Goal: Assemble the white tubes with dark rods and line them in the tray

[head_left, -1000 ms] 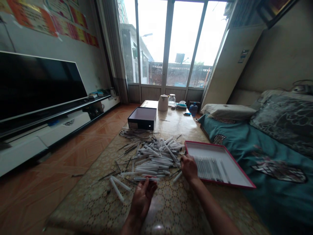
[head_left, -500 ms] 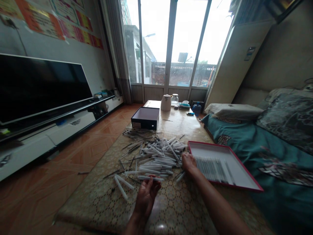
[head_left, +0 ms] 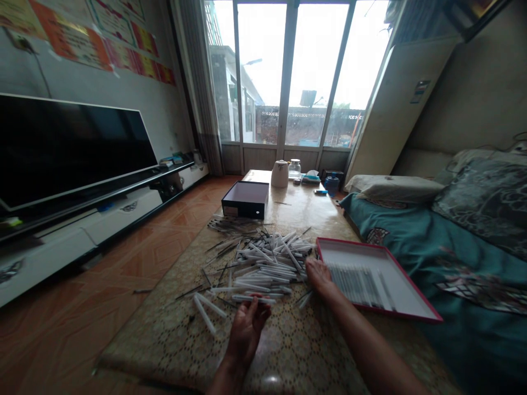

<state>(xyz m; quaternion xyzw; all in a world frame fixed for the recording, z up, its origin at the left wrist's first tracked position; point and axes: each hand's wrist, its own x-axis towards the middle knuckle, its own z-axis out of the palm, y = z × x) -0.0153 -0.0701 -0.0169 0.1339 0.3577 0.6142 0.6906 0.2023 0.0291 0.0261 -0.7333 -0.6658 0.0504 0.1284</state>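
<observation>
My left hand point(head_left: 247, 323) pinches a slim white pen barrel point(head_left: 268, 301) between thumb and fingers, low over the near side of the table. Beyond it spreads a loose pile of white pen barrels point(head_left: 263, 272), with thin dark refills point(head_left: 224, 249) among and behind them. At the pile's right edge, beside the corner of a red-rimmed box lid point(head_left: 354, 249), my right hand point(head_left: 319, 276) is closed with its fingers curled away from me. Whatever those fingers hold is hidden. Inside the lid lies a row of assembled-looking pens point(head_left: 356, 282).
A dark open box point(head_left: 245, 211) stands behind the pile. Farther back on the patterned table point(head_left: 296, 351) are a pale kettle point(head_left: 280, 174), a glass jar point(head_left: 295, 168) and a tissue pack point(head_left: 311, 176). A sofa point(head_left: 395, 236) borders the right side.
The view has shifted very slightly. Both hands stay in nearly the same places, and my left hand keeps its grip on the pen barrel.
</observation>
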